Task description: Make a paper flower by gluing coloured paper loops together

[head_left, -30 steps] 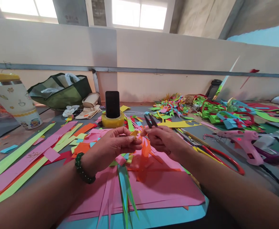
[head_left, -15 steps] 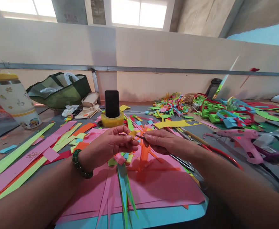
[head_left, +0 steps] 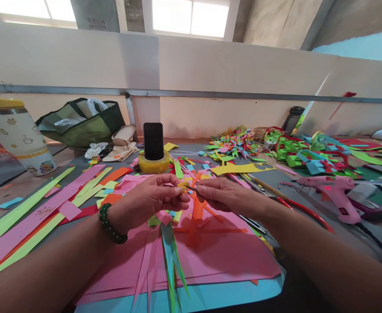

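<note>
Between the fingertips of my left hand (head_left: 165, 193) is a small piece of yellow paper (head_left: 183, 186). My right hand (head_left: 219, 192) pinches a thin dark tool (head_left: 192, 188), whose tip meets the yellow piece; its exact kind is too small to make out. Beneath both hands lie stacked pink paper sheets (head_left: 217, 256) over a blue sheet (head_left: 184, 300). Orange paper strips (head_left: 197, 211) rest on the pink stack. Nearer to me, narrow blue and green pointed strips (head_left: 169, 252) fan out over its front edge.
Long paper strips (head_left: 47, 213) cover the left side, near a tumbler (head_left: 18, 139). A phone (head_left: 153, 141) stands in a tape roll (head_left: 154, 163). At right are red-handled scissors (head_left: 308, 213), a pink glue gun (head_left: 334, 193) and piled paper pieces (head_left: 285, 148). A green bag (head_left: 83, 126) sits behind.
The tool tip and the yellow piece have shifted slightly in my fingers. Both hands stay in nearly the same place.
</note>
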Motion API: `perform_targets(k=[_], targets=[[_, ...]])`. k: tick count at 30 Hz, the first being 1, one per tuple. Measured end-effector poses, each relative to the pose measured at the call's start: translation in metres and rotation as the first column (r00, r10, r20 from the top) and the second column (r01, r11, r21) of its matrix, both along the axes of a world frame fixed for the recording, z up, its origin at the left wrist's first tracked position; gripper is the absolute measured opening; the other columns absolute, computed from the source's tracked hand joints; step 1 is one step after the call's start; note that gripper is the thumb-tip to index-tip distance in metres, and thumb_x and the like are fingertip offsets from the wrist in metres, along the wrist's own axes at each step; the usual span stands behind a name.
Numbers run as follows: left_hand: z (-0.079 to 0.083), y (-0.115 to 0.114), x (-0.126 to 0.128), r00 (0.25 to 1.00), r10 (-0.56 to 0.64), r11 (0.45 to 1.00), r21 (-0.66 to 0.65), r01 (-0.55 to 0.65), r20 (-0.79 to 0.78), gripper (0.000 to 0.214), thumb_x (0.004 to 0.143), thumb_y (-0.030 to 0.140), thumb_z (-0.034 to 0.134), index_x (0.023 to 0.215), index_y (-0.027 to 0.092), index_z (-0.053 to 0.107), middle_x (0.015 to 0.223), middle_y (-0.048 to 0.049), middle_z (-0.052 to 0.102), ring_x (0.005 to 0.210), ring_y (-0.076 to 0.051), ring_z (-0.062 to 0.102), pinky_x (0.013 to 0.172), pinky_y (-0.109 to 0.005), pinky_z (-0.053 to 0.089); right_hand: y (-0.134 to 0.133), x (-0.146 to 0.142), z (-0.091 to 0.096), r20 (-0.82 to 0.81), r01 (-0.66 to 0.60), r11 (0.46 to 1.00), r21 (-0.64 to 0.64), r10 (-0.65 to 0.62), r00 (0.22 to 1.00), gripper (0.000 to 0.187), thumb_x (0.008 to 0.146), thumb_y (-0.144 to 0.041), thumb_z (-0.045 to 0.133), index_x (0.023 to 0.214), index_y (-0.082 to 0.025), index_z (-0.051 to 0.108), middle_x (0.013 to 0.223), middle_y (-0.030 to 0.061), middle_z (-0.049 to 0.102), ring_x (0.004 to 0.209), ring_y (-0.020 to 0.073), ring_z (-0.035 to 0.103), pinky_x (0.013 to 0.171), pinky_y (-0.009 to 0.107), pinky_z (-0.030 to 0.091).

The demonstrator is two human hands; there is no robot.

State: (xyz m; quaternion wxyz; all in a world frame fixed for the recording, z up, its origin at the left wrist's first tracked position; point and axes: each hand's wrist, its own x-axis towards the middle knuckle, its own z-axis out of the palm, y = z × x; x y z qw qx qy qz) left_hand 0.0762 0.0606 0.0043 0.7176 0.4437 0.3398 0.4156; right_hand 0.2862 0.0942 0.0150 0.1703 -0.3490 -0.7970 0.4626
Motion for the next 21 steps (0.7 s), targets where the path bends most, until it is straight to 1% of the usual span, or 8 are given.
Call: perform_targets(k=[6,11,15,18,21], targets=[[-0.0011,-0.0013,-0.0005,0.999,-0.003,1.0,-0.018,0.002,-0.042,0.01,0.079,0.013,0.064,0.08,0.015,0.055,0.072,-0.0061,0.07,0.064,-0.014,0.067,0.05,-0.017,0.049,-0.0016,0.0002,0.0015,0.014,0.0,1.0,0.016,-0.001,1.0,0.042,0.091,-0.053,0.043,0.069,-0.018,0.045,0.055,-0.0069,0.03,0.046,0.0059,0.024,0.039,0.02,0.018],[-0.0021,0.0004,-0.003,0.998,-0.051,0.999,-0.012,0.05,-0.04,0.01,0.08,0.016,0.065,0.083,0.015,0.055,0.077,-0.0069,0.07,0.068,-0.016,0.068,0.046,-0.017,0.049,-0.0007,0.0007,-0.0001,0.017,0.0,1.0,0.019,0.0,1.0,0.043,0.091,-0.056,0.042,0.07,-0.018,0.045,0.055,-0.0068,0.032,0.046,0.0055,0.025,0.039,0.019,0.019],[-0.0009,0.0018,-0.0028,0.998,-0.035,0.999,0.002,0.035,-0.042,0.01,0.079,0.013,0.065,0.08,0.014,0.055,0.073,-0.0062,0.07,0.065,-0.014,0.068,0.052,-0.018,0.051,0.0003,0.0011,-0.0015,0.025,-0.001,1.0,0.017,0.0,1.0,0.044,0.09,-0.057,0.042,0.071,-0.017,0.045,0.058,-0.006,0.034,0.047,0.0053,0.027,0.04,0.019,0.019],[-0.0005,0.0018,-0.0017,0.999,-0.033,0.999,0.011,0.033,-0.04,0.009,0.08,0.012,0.064,0.078,0.014,0.055,0.072,-0.0059,0.071,0.064,-0.013,0.068,0.057,-0.018,0.053,0.0007,0.0016,-0.0017,0.026,-0.01,1.0,0.027,0.009,1.0,0.044,0.091,-0.057,0.042,0.07,-0.018,0.044,0.057,-0.0064,0.033,0.047,0.0053,0.026,0.039,0.018,0.019],[-0.0011,0.0012,-0.0014,0.998,-0.036,0.999,0.013,0.037,-0.043,0.01,0.079,0.013,0.066,0.078,0.014,0.056,0.072,-0.0058,0.071,0.065,-0.013,0.068,0.059,-0.019,0.053,0.0008,0.0022,-0.0015,0.036,-0.02,0.999,0.038,0.019,0.999,0.043,0.091,-0.055,0.042,0.07,-0.018,0.043,0.057,-0.0068,0.031,0.047,0.0052,0.025,0.039,0.018,0.019]])
